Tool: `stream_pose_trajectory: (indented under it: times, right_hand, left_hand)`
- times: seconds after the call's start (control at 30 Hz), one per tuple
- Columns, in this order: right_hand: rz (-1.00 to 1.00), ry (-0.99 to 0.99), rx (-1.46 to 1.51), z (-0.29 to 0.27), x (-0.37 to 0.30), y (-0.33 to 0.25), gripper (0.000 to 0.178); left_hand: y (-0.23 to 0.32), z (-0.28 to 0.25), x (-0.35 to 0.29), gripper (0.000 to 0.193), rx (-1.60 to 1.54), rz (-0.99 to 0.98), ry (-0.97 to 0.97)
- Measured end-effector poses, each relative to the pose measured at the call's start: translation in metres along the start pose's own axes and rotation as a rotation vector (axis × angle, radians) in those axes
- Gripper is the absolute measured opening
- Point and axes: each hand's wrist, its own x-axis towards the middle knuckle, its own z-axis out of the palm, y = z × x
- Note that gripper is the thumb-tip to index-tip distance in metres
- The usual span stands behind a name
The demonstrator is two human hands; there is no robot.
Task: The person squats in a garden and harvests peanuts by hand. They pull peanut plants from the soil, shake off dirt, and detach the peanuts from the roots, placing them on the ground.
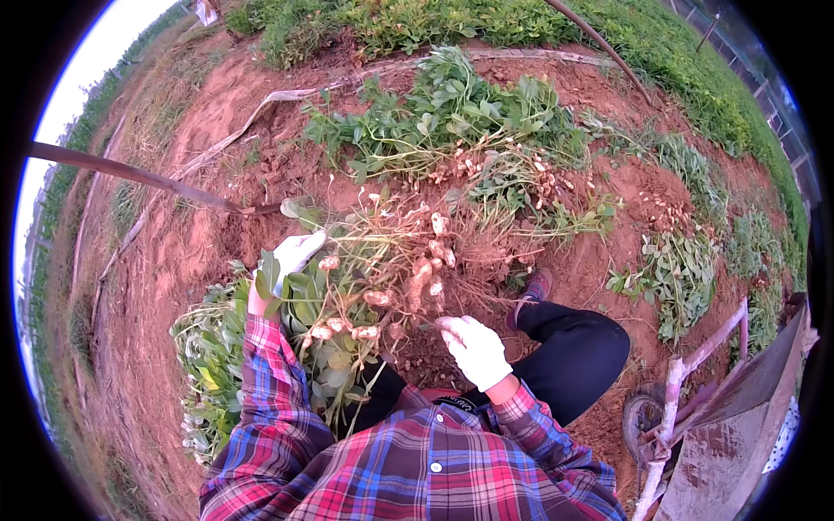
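Observation:
My left hand, in a white glove, is closed round the leafy stems of an uprooted peanut plant. Roots and pale, soil-stained peanut pods spread from the plant to the right, in front of my body. My right hand, also white-gloved, is just below the pods at the right end of the roots. Its fingers are drawn together at their tips; what they pinch, if anything, is too small to make out. Under my left forearm lies a heap of leafy peanut plants.
Pulled peanut plants lie in a pile ahead, and more lie to the right. One wooden pole reaches in from the left, another crosses at top right. A wheelbarrow stands at lower right on the reddish soil.

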Motion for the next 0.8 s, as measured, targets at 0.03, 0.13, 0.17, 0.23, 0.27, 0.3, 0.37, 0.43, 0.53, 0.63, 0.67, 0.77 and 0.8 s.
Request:
stream_pose_trajectory:
  times: [0.03,0.13,0.17,0.23,0.27,0.3,0.37,0.43,0.53,0.63,0.67,0.77,0.8]
  right_hand:
    - [-0.043,0.005,-0.013,0.001,0.000,0.001,0.016]
    - [-0.137,0.018,-0.053,0.005,-0.001,0.006,0.015]
    - [-0.144,0.022,-0.067,0.007,-0.001,0.006,0.015]
    - [-0.141,-0.011,-0.103,0.009,-0.001,0.004,0.014]
    - [-0.130,-0.048,-0.124,0.009,-0.001,0.002,0.013]
    - [-0.119,-0.084,-0.146,0.009,-0.002,0.001,0.013]
    - [-0.089,-0.121,-0.091,0.011,-0.002,0.000,0.014]
    - [-0.098,-0.097,0.044,0.015,-0.004,0.005,0.017]
    - [-0.007,-0.090,0.292,0.021,-0.008,0.015,0.021]
    - [0.321,-0.172,0.452,0.020,-0.015,0.016,0.022]
    - [0.355,-0.182,0.497,0.024,-0.016,0.021,0.024]
    - [0.393,-0.191,0.423,0.024,-0.016,0.024,0.029]
    - [0.365,-0.173,0.257,0.021,-0.017,0.023,0.031]
  left_hand:
    - [-0.003,-0.002,0.004,0.047,0.003,-0.012,0.006]
    - [-0.009,-0.004,0.007,0.046,0.030,-0.001,0.027]
    - [-0.007,-0.003,0.006,0.046,0.042,0.011,0.033]
    - [0.000,0.001,-0.001,0.047,0.055,0.084,0.017]
    - [0.003,0.003,-0.004,0.047,0.062,0.122,0.009]
    - [0.003,0.003,-0.003,0.047,0.042,0.089,0.006]
    - [0.004,0.003,-0.005,0.048,0.005,0.026,0.005]
    - [0.005,0.003,-0.008,0.048,0.010,0.053,-0.002]
    - [-0.002,-0.001,0.001,0.048,0.083,0.036,0.013]
    - [-0.006,-0.003,0.005,0.048,0.098,0.047,-0.008]
    - [-0.002,0.000,0.003,0.047,0.099,0.050,0.001]
    - [0.001,0.001,-0.002,0.051,0.111,0.053,0.012]
    - [-0.002,-0.001,-0.001,0.055,0.123,0.054,-0.002]
